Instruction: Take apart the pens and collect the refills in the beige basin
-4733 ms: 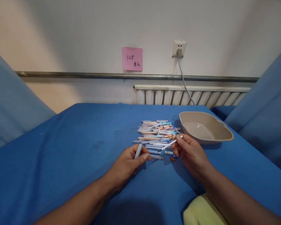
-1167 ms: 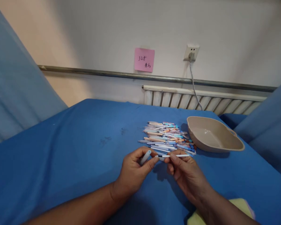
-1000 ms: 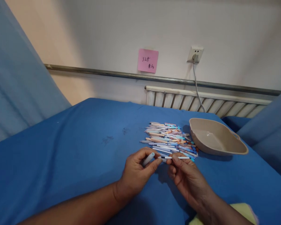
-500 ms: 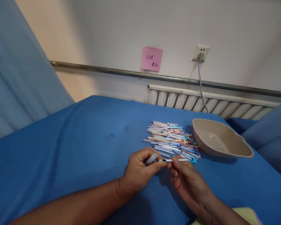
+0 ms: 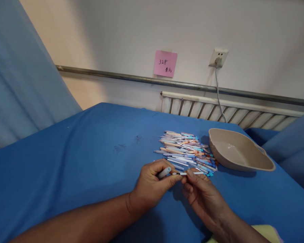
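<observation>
One white pen refill (image 5: pixel 199 173) lies level between a person's left hand (image 5: pixel 150 185) and right hand (image 5: pixel 205 197), above a blue cloth (image 5: pixel 91 158).
The left hand grips a pale blue pen barrel (image 5: pixel 164 172), its open end up, with thumb and fingers at the refill's dark-banded end; the right pinches the white shaft. Just beyond lie heaped pens and pen parts (image 5: pixel 177 151), beside a beige plastic basin (image 5: pixel 234 150).

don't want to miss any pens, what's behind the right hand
Beyond the right hand, the near edge of the pen pile shows, with a turquoise piece just past the hand. Whatever the hand covers, pens or only blue cloth, cannot be seen.
</observation>
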The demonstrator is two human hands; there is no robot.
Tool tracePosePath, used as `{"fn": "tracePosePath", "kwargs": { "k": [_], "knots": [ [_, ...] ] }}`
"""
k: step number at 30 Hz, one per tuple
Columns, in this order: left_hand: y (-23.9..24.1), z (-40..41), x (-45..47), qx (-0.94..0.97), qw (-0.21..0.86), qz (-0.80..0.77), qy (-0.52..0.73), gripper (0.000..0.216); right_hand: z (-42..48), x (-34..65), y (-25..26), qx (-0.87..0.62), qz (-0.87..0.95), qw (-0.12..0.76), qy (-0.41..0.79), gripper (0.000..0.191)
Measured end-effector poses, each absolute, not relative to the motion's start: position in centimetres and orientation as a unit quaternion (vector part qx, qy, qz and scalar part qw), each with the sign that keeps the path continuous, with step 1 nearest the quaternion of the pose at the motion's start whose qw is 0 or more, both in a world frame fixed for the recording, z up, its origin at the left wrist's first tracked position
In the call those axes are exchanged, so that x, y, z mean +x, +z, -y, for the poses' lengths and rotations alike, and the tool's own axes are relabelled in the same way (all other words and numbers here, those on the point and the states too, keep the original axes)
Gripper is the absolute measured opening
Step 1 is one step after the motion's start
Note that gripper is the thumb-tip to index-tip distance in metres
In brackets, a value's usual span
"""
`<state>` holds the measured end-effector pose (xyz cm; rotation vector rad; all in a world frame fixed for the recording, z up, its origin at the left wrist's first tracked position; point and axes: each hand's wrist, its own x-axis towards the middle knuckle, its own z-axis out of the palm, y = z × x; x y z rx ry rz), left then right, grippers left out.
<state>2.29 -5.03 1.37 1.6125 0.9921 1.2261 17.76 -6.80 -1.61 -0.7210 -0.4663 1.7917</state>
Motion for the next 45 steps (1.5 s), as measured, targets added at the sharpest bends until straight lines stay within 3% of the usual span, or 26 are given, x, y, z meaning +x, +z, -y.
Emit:
{"fn": "tracePosePath", "kwargs": {
  "k": [16,31,38,45],
  "knots": [
    [0.88,5.06,2.12,0.63,0.433,-0.4,0.506,0.007,6.74,18.14,-1.38,-0.288,0.266,0.557,0.733,0.009],
    [0.91,4.98,1.81,0.638,0.421,-0.401,0.505,0.007,6.63,18.06,-1.54,-0.267,0.223,0.559,0.752,0.007],
    [0.92,4.67,1.58,0.648,0.401,-0.433,0.482,0.019,6.17,18.56,-1.52,-0.273,0.205,0.599,0.724,0.008],
    [1.29,4.46,1.62,0.611,0.513,-0.405,0.447,0.021,6.2,18.64,-1.02,-0.286,0.263,0.623,0.679,0.006]
  ]
}}
